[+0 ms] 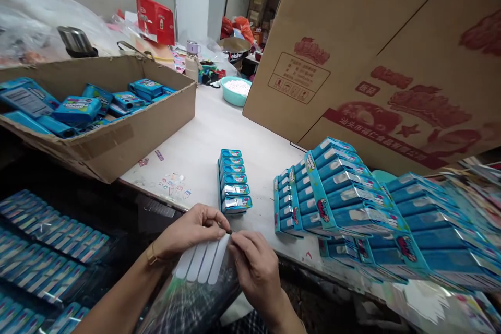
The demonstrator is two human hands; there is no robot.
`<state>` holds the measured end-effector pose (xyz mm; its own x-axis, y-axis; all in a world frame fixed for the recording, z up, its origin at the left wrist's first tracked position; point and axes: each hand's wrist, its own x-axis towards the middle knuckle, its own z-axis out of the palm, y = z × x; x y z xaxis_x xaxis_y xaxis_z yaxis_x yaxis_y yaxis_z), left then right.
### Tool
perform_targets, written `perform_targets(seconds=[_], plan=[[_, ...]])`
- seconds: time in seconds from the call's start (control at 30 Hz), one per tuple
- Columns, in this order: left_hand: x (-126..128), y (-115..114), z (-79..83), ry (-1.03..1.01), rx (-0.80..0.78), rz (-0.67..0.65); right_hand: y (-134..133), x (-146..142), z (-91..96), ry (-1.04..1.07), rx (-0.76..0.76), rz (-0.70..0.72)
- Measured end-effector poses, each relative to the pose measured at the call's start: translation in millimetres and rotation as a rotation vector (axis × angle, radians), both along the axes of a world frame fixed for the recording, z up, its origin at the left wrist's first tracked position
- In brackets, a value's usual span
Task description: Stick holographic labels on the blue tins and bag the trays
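My left hand (195, 232) and my right hand (256, 261) meet near the table's front edge, fingertips pinched together. Between them hangs a clear plastic sheet (191, 297) with several white strips (207, 261) along its upper part; whether it is a sheet or a bag I cannot tell. Both hands grip its top edge, the left at the upper corner and the right a little beside it. Just beyond my fingers stands a row of small blue boxes (235, 180) in a tray, untouched. Its lower end lies close to my left hand.
An open cardboard box (148, 130) of loose blue packs stands left. Stacked trays of blue boxes (332, 193) are on the right, before a large carton (352, 62). A turquoise basin (235, 96) holds white pieces. More packed rows (50, 240) sit lower left.
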<state>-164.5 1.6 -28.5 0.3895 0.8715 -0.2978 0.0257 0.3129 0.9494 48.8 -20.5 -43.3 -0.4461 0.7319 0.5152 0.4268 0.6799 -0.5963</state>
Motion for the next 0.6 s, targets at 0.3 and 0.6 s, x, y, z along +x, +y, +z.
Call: perform_targets(seconds=[0.3,0.6], plan=[[2.3,-7.7,16.3,0.035,0.063,0.028,-3.6,0.2,1.1,-0.047,0.176,0.012],[-34.2,9.7,-4.4,0.442,0.349,0.189,11.0,-23.1,35.6,0.156,-0.331,-0.124]])
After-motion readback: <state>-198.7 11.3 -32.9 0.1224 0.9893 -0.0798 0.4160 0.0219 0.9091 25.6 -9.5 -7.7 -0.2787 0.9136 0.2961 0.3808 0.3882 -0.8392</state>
